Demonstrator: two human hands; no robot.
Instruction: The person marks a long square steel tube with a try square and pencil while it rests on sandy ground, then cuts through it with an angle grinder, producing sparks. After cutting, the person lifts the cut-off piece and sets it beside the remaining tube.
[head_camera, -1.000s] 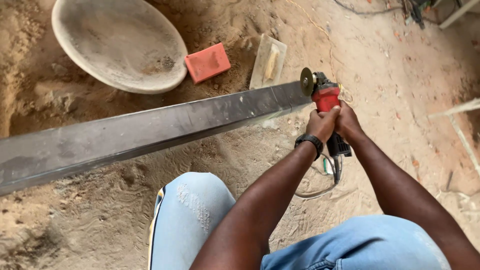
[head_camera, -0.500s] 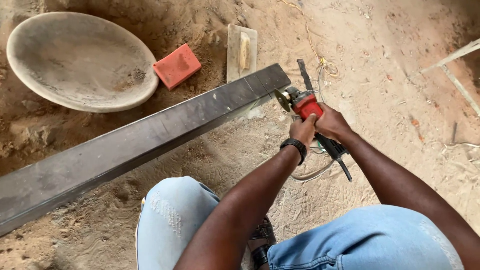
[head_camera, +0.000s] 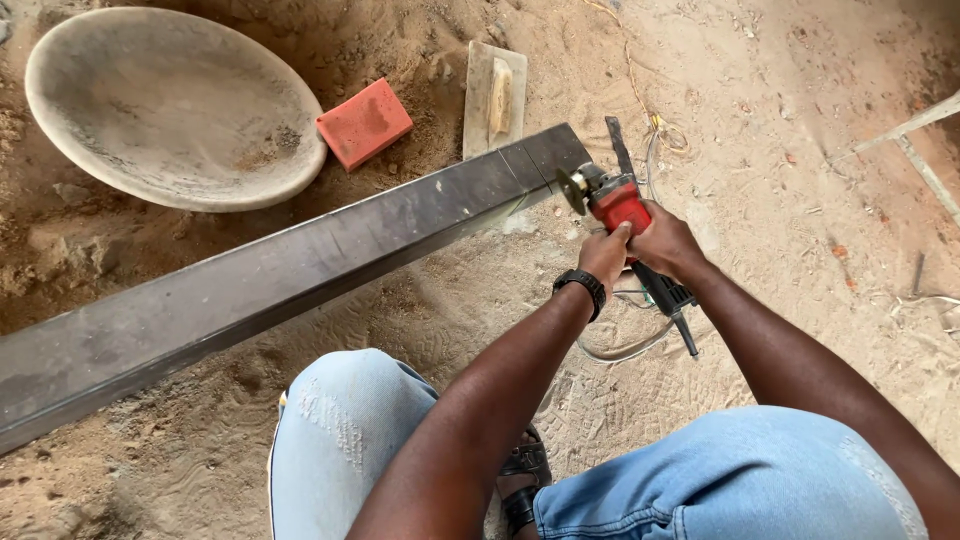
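Note:
A red and black angle grinder is gripped by both hands: my left hand, with a black watch on the wrist, and my right hand beside it. The grinder's disc sits right at the end of a long dark rectangular steel bar that runs diagonally across the sandy ground to the lower left. Whether the disc touches the bar I cannot tell. The grinder's cable loops on the sand below my hands.
A large shallow grey pan lies at the upper left. Beside it sit a red block and a plastering float. My knees in blue jeans fill the bottom. Thin metal strips lie at the right.
The view has shifted so the bar end and grinder sit further left. Both hands keep hold of the grinder, now angled with its disc at the bar's end face.

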